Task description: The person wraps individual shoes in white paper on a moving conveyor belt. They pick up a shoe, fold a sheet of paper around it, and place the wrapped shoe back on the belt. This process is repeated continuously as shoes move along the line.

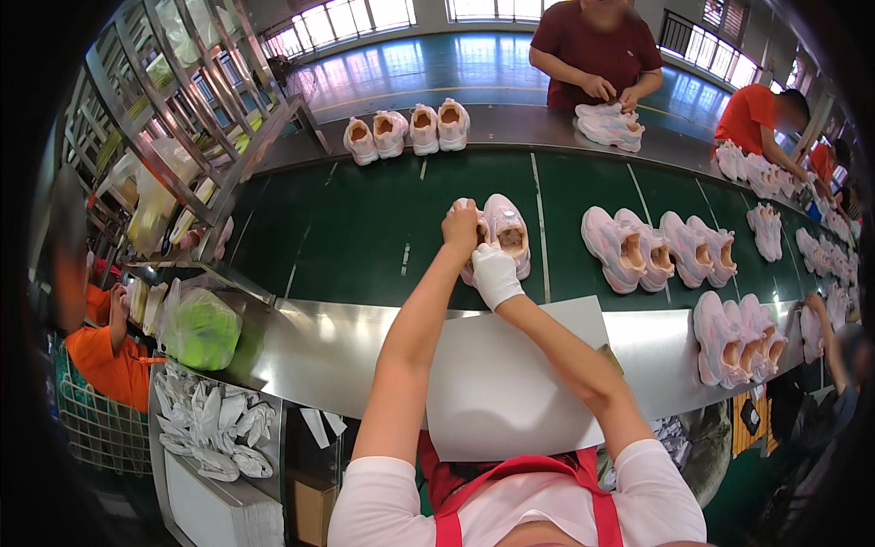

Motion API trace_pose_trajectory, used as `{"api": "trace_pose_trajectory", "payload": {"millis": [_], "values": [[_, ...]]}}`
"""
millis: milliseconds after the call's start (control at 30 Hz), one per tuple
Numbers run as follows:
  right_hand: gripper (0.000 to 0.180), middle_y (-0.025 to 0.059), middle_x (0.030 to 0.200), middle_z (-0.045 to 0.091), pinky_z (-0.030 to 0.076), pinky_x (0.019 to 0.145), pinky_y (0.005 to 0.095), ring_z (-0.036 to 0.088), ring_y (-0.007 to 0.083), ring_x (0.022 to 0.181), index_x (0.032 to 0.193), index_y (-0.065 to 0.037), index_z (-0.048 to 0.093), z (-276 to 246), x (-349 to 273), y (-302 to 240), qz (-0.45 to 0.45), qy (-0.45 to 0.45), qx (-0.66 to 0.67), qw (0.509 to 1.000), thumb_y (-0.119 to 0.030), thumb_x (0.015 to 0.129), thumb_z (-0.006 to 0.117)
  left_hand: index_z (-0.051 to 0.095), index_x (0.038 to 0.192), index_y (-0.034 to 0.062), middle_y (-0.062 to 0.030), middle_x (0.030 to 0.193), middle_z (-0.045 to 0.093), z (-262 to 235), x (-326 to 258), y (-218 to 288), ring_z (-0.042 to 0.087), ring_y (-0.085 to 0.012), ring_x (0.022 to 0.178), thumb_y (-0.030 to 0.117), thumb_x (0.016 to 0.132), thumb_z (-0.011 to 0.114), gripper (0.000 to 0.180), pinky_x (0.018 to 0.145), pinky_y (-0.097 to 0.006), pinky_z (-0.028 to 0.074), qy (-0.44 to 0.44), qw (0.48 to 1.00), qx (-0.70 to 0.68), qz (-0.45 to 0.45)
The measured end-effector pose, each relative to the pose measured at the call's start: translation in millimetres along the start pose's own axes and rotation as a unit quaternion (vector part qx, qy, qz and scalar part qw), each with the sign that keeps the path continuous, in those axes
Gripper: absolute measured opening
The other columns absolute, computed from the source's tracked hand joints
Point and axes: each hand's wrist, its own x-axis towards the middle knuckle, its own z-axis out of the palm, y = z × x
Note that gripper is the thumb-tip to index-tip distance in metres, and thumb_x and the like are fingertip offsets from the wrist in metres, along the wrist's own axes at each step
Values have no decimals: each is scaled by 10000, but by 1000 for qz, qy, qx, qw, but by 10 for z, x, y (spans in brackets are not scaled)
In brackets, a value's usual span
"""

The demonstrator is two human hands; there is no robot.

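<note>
We're in a shoe factory, on a prod. line: a long green belt point(365, 246) runs btwn steel edges point(310, 337), w/ pair after pair of pale pink sneakers point(499, 211) set out along it. A person in dark red point(597, 55) and another in orange point(749, 114) are at work alongside. We've also got a tall metal rack point(150, 137) at left, a glossy floor point(410, 68) and wide windows point(337, 18).
</note>
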Motion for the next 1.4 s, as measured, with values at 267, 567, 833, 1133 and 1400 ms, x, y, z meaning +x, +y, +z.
{"api": "trace_pose_trajectory", "payload": {"millis": [267,567,833,1133,1400], "values": [[808,246,1255,465,446,909,402,537,394,1065,1408,-13,234,-260,-371,573,242,10,280,929,-168,751,677,370,1271,3,-261,1111,572,-166,-266,-64,582,-419,989,251,763,681,646,853,-469,477,-32,985,-167,-43],[587,209,1284,470,430,933,385,505,370,1130,1318,-44,404,-885,-591,215,118,41,324,938,-136,789,642,497,1200,-38,-184,1102,602,-1796,-1134,679,595,-277,1025,196,922,505,363,896,-354,459,110,800,-573,137],[569,168,1163,555,448,881,391,555,345,1016,1233,-63,499,-1745,-2074,557,188,78,85,975,-67,691,673,547,1148,108,-188,1293,462,-3217,-2867,1678,433,-364,1186,455,971,303,460,1032,-629,198,-96,452,-782,419],[420,149,1025,599,446,840,410,563,325,942,1090,-64,594,-1606,-2374,890,285,-22,-29,958,-143,692,699,567,1120,137,-120,1187,566,-2968,-2714,1652,442,-335,1220,400,992,288,404,1044,-649,182,42,382,-799,462],[342,149,1037,587,436,867,402,549,321,978,1095,-44,586,-1403,-2486,769,228,28,-23,973,-129,767,628,472,1283,38,-223,1279,479,-2998,-2865,1875,373,-398,1245,359,981,318,467,1058,-556,191,-122,468,-737,472]]}}
